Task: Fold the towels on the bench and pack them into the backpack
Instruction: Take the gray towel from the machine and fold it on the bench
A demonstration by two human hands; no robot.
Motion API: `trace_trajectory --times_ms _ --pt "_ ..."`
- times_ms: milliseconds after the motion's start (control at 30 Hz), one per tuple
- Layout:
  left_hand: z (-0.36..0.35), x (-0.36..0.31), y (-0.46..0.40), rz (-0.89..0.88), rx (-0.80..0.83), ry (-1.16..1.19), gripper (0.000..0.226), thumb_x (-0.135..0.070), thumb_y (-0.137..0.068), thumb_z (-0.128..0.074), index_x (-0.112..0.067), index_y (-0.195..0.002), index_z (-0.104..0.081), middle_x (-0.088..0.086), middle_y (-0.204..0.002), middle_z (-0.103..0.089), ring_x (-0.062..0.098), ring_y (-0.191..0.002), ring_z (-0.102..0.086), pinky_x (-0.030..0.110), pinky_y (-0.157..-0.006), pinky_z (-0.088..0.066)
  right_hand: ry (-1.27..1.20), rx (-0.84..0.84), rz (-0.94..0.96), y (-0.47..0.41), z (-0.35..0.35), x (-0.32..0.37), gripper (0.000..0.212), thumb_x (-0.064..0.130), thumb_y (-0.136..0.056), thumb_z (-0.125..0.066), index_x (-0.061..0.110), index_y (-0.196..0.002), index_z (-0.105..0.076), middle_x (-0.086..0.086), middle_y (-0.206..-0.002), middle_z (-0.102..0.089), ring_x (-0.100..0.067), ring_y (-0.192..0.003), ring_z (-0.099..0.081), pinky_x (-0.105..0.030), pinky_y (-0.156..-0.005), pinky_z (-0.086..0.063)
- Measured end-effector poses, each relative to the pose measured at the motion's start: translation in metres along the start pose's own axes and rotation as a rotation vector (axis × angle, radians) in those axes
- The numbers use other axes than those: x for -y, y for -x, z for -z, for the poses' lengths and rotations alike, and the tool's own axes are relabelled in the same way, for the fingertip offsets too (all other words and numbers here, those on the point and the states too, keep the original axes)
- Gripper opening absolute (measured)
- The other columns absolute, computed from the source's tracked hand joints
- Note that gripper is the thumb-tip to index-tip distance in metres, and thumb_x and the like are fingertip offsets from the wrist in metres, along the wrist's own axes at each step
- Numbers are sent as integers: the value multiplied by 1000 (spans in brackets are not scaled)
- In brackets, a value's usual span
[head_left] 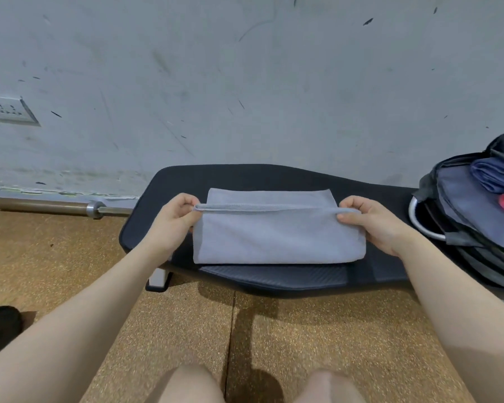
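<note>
Fingers [186, 206] of left hand [172, 225] and right hand [376, 225] are pinched on the grey towel [277, 237] at its raised fold edge | towel is laid mid-tabletop [376, 181], beside backpack [466, 199] | judged soft, light, limp; best gripped at corners.

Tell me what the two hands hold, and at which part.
Both hold the grey towel on the bench: the left hand pinches the left end of its raised edge, the right hand the right end.
</note>
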State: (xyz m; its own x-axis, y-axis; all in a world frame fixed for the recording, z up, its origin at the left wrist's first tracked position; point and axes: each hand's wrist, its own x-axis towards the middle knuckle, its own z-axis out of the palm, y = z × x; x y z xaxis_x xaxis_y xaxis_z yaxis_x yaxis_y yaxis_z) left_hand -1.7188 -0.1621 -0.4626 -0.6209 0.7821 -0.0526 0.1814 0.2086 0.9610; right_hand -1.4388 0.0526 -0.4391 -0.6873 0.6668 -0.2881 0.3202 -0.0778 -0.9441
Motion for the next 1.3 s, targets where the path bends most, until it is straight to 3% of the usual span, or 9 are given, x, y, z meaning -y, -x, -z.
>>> trace_trajectory --times_ms 233,433,600,667,767,867,967,1033,1300 --pt "-25 10 -73 22 -78 -250 14 -26 -95 -45 -15 -95 -53 -6 -86 -58 12 -79 -53 23 -64 -40 234 -424 -46 -71 -8 -7 8 12 -87 -56 11 -80 -60 -3 -82 -59 -16 -71 -51 -27 -58 -39" --pt "-34 17 -107 46 -117 -503 19 -21 -97 -35 -7 -102 -46 3 -77 -51 19 -65 -46 31 -55 -34 368 -604 -4 -100 -12 -6 8 12 -87 -53 11 -87 -61 6 -77 -56 -17 -78 -50 -24 -59 -38" --pt "-41 22 -105 26 -170 -579 17 -9 -95 -31 -2 -104 -44 12 -78 -52 25 -63 -45 31 -48 -29 449 -668 18 -111 -22 -8 18 9 -89 -50 7 -105 -60 -2 -101 -56 -17 -91 -49 -25 -76 -33" --pt "-44 22 -98 -20 -205 -644 28 -2 -90 -33 0 -116 -43 18 -99 -55 32 -79 -51 35 -58 -38 637 -663 17 -112 -26 -13 26 8 -90 -49 4 -115 -55 -11 -115 -55 -25 -104 -49 -27 -82 -33" --pt "-54 32 -92 -417 -314 -975 47 -1 -78 -33 6 -121 -49 26 -129 -50 42 -114 -49 49 -91 -41 1027 -704 198 -106 -43 -13 30 9 -89 -51 0 -118 -54 -19 -125 -53 -37 -116 -46 -41 -97 -34" --pt "-74 31 -77 -624 -27 -1062 54 -19 -79 -29 5 -122 -52 24 -137 -45 39 -125 -45 46 -106 -33 1150 -493 485 -95 -85 -12 40 21 -90 -41 0 -121 -56 -19 -133 -52 -39 -124 -47 -48 -106 -32" --pt "-79 32 -64 -271 284 -1046 90 -64 -75 -6 -11 -147 -10 7 -157 -2 20 -145 -3 35 -116 -2 1196 -96 209 -84 -112 -29 60 44 -98 -24 14 -149 -11 0 -158 -5 -18 -146 -3 -38 -117 0" --pt "-77 38 -65 -178 322 -1078 101 -77 -64 -3 -22 -148 3 4 -156 11 18 -144 9 34 -115 6 1185 -87 15 -82 -101 -35 63 51 -97 -19 23 -149 4 7 -157 9 -11 -145 10 -36 -116 9" --pt "-74 28 -62 -164 387 -1141 104 -85 -67 -25 -27 -147 9 4 -155 19 21 -143 16 39 -116 8 1113 -349 -224 -55 -41 -52 57 43 -99 -15 20 -149 -1 -2 -158 -1 -21 -145 -4 -43 -116 -8"
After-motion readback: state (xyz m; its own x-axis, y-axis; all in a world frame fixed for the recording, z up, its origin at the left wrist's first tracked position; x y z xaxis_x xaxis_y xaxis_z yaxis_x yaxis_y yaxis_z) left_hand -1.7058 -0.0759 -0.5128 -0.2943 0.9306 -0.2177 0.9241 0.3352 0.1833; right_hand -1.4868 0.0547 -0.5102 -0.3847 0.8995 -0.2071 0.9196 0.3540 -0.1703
